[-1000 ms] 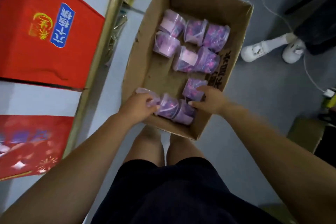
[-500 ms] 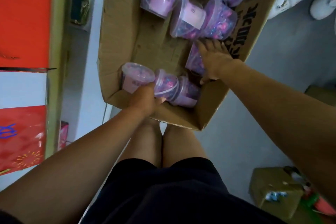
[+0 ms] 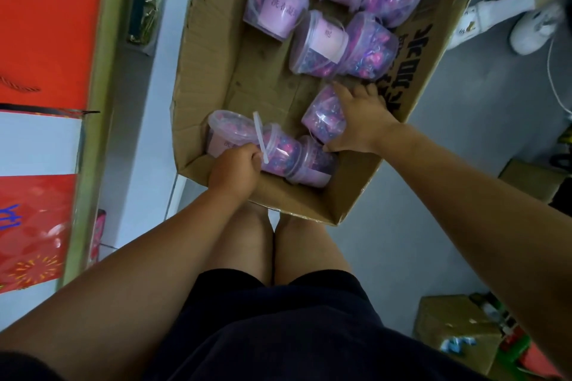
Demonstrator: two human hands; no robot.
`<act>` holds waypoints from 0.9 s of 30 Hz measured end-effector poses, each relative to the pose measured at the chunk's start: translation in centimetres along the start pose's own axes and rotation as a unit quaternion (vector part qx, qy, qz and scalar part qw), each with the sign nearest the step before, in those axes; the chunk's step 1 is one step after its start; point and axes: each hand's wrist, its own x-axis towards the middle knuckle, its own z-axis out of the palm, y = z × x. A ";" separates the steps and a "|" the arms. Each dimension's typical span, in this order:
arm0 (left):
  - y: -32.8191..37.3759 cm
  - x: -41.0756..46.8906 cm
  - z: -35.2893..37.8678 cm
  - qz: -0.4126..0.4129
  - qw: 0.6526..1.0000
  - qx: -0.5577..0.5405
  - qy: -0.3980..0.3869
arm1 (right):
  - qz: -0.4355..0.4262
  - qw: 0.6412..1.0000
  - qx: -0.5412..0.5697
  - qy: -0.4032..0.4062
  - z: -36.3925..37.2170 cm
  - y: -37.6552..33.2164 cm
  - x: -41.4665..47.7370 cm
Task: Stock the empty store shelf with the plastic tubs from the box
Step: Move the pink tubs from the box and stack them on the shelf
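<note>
Looking down through the head camera, I see clear plastic tubs (image 3: pixel 325 43) filled with pink and purple contents lying on their sides inside an open cardboard box (image 3: pixel 216 49) on the grey floor (image 3: pixel 464 139). Five tubs cluster at the far end of the box, one lies alone near the right wall, and three sit in a row along the near wall.

My left hand (image 3: pixel 233 172) is at the near-left corner, its grip clenched around the white strap handle (image 3: pixel 260 141) of the leftmost tub (image 3: pixel 227 131) in that row. My right hand (image 3: pixel 360 120) lies over the lone tub (image 3: pixel 323 116), fingers spread along its far side and thumb (image 3: pixel 335 147) under its near edge, grasping it.

Bare knees and dark shorts (image 3: pixel 278 328) fill the lower middle. To the left, a shelf edge (image 3: pixel 93 139) runs up the frame with red packaging (image 3: pixel 46 25) beside it. At the upper right, another person's white shoes (image 3: pixel 532 25) stand near the box. A smaller carton (image 3: pixel 448 325) sits at the lower right.
</note>
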 end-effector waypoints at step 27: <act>-0.7 -0.4 3.1 -0.063 0.986 0.119 -0.093 | 0.078 0.981 0.179 0.006 4.5 -3.2 -5.7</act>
